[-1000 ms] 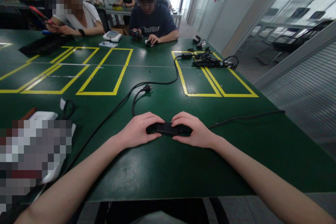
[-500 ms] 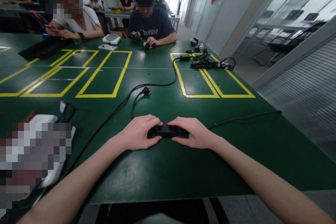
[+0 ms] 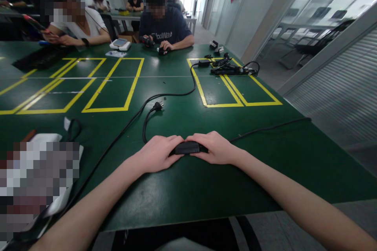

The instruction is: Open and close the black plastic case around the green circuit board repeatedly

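Note:
A black power adapter (image 3: 187, 148) sits between my two hands, low over the green table (image 3: 188, 200). My left hand (image 3: 160, 152) is closed on its left end, thumb in front and fingers behind. On the other end, my right hand (image 3: 213, 148) grips it the same way. From behind my left hand a short cord curves up to a black plug (image 3: 158, 106) with metal prongs, lying on the table. A thin black cable (image 3: 271, 128) runs from my right hand toward the table's right edge. The fingers hide both ends of the adapter.
Another long black cable (image 3: 126, 125) crosses the table to a bundle of black cords and parts (image 3: 232, 68) at the far right. Yellow tape rectangles (image 3: 106, 110) mark the tabletop. At left lies a blurred-out item (image 3: 38, 180). Across the table, a person (image 3: 166, 27) handles small black parts.
The view has shifted slightly, and the adapter has tilted so that more of its ridged face shows. Both hands keep their grip, and the plug sits slightly further left and lower in view.

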